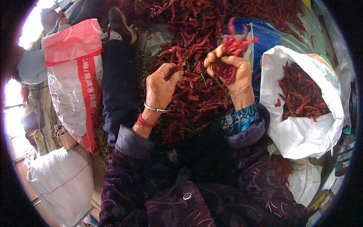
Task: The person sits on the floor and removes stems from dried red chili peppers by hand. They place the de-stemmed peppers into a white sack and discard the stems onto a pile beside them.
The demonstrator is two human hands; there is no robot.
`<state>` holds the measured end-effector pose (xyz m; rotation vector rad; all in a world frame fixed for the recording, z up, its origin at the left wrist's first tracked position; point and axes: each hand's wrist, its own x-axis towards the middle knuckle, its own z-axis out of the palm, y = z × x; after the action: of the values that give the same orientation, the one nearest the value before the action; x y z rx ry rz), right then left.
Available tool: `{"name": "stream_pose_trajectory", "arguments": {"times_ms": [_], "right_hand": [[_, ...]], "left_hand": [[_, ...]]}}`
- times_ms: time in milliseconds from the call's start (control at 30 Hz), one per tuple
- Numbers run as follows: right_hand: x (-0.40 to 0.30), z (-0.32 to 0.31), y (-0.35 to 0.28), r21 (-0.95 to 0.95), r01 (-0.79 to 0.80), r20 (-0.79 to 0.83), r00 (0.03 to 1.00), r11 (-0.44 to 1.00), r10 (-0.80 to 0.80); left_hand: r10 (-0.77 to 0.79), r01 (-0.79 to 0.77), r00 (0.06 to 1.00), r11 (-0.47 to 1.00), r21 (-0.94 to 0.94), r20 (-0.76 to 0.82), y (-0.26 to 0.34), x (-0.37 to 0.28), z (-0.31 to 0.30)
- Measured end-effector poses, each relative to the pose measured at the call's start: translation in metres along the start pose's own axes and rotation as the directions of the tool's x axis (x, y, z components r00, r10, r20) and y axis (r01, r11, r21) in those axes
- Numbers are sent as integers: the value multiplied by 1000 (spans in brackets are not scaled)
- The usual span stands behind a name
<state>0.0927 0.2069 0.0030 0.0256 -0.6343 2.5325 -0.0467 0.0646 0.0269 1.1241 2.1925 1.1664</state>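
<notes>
My right hand [231, 65] is closed around a bunch of dried red chili peppers [236, 46], whose ends stick out above and below the fingers. The bunch and fingertips are slightly blurred. To its left, my left hand [163, 82] has thumb and forefinger pinched together at the lower end of a brighter red chili pepper [176, 55]. Its other fingers are curled and partly hidden. Beneath both hands spreads a heap of dried chili peppers [195, 105], some with stems showing.
On the right stands an open white woven sack [305, 139] with chili peppers [302, 90] inside. Behind my right hand lies a blue sheet or bag [265, 37]. My outstretched leg [120, 85] borders the heap, beside a red-and-white printed sack [73, 93]. Another white sack [63, 181] sits lower left.
</notes>
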Motion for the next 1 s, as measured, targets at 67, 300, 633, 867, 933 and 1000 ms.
{"name": "stream_pose_trajectory", "arguments": {"times_ms": [67, 300, 633, 867, 933, 1000], "right_hand": [[0, 18, 16, -321, -93, -245, 970, 943, 12], [-4, 17, 42, -253, -114, -203, 977, 961, 62], [-8, 30, 51, 88, -180, -168, 967, 980, 192], [-7, 13, 36, 134, -110, -142, 981, 985, 129], [-7, 3, 26, 240, -64, -63, 995, 969, 81], [-7, 2, 20, 213, 17, -189, 982, 977, 25]], "left_hand": [[-115, 117, 993, 992, -48, 31, 7, -7, -4], [21, -20, 997, 1000, -11, 74, 11, -25, -3], [-145, 262, 916, 922, -286, 374, 13, -49, -12], [-77, 162, 986, 682, -713, 150, 28, -59, -16], [-8, 48, 998, 613, -788, 55, 38, -53, -36], [6, -11, 1000, 727, -686, -9, 36, -47, -60]]}}
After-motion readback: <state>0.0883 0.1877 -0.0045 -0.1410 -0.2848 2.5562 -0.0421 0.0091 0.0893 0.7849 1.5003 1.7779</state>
